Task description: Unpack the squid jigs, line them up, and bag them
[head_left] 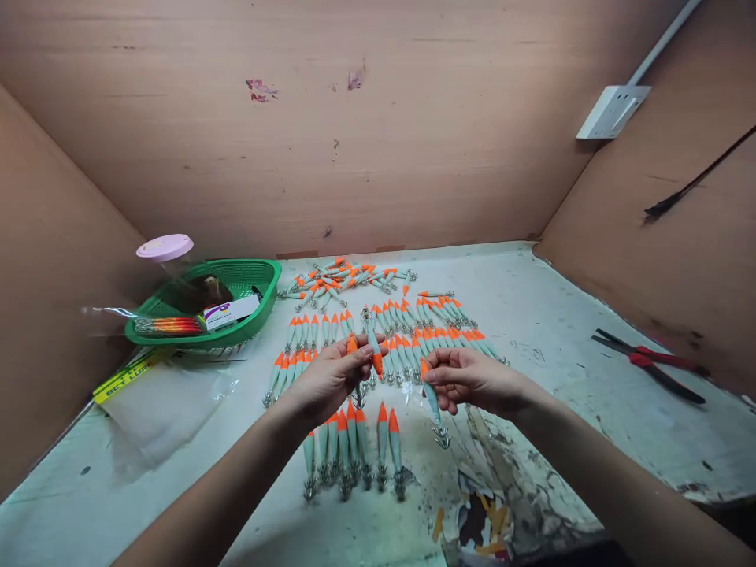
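My left hand (342,366) is closed around squid jigs with pale green bodies and orange tips. One squid jig (373,339) points its orange tip down and its hooks away from me; a second orange tip (353,343) shows behind the fingers, with hooks below. Between the thumb and fingers of my right hand (464,378) is another squid jig (432,400), orange tip up and hook crown hanging down. Nearer to me, a short row of squid jigs (343,441) lies on the table. Longer rows of squid jigs (407,346) lie beyond both hands, partly hidden by them.
A loose pile of squid jigs (348,277) lies at the back. On the left are a green basket (268,295) with packaged lures and a clear plastic bag (165,402). Red-handled pliers (650,362) lie right. The tabletop (531,504) is peeling near the front.
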`<state>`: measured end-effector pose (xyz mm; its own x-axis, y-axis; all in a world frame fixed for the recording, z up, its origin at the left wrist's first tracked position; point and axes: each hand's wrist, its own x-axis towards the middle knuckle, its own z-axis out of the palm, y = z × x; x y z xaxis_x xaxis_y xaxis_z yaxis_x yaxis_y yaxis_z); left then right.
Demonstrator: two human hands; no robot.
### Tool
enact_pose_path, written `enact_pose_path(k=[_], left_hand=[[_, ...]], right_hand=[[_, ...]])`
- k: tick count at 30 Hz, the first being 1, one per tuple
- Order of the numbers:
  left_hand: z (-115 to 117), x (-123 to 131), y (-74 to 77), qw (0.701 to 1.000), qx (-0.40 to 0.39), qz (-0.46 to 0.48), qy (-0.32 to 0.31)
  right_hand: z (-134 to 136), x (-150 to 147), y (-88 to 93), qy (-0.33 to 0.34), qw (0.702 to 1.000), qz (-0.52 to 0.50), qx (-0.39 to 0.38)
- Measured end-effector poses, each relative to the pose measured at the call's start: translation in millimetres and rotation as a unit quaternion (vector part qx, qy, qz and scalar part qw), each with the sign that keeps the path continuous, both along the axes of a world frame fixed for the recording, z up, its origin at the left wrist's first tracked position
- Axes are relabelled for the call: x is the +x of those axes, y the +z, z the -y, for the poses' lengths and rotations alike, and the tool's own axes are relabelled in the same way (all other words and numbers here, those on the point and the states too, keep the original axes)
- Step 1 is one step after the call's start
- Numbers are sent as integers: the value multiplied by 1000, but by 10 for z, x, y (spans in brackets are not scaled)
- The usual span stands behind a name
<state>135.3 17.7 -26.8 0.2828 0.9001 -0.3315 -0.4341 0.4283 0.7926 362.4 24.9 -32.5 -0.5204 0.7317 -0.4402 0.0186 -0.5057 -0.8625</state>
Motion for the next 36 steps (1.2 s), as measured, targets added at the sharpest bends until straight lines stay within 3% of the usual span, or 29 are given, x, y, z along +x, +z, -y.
enact_pose_path(k=[6,8,11,14,16,18,22,27,29,30,32,34,35,36], left_hand=[[280,-60,-191,999,-39,-8,-23],[347,-41,-227,998,-50,-13,-31],[436,2,-239,996,-72,-3,-60],[503,40,-205,989,-84,22,-120],[529,55,-171,983,-79,37,-161],[542,61,-145,979,-68,40,-188],[557,57,-159,977,-45,16,-209],[566,95,-225,975,-28,-36,-218],[543,106,-214,982,-45,-66,-172],[526,97,-196,986,-57,-80,-132],[489,36,-143,992,-73,-90,-42],[469,-76,-84,994,-75,-76,6],[470,-142,-60,995,-74,-68,14],[478,-208,-44,995,-75,-64,19]], right_hand=[[434,-210,-575,-7,981,192,21],[504,-255,-620,-40,968,232,90],[535,-257,-500,-93,933,220,270],[517,-220,-286,-94,849,187,485],[503,-198,-177,-64,761,197,615],[503,-188,-116,-22,684,214,697],[543,-201,-95,48,609,275,743],[579,-256,-181,82,515,293,802],[590,-259,-229,76,519,298,797],[597,-249,-252,62,540,306,781],[610,-201,-298,12,629,341,698],[616,-126,-360,-26,754,392,526],[615,-87,-402,-27,806,413,424],[613,-51,-450,-17,839,429,334]])
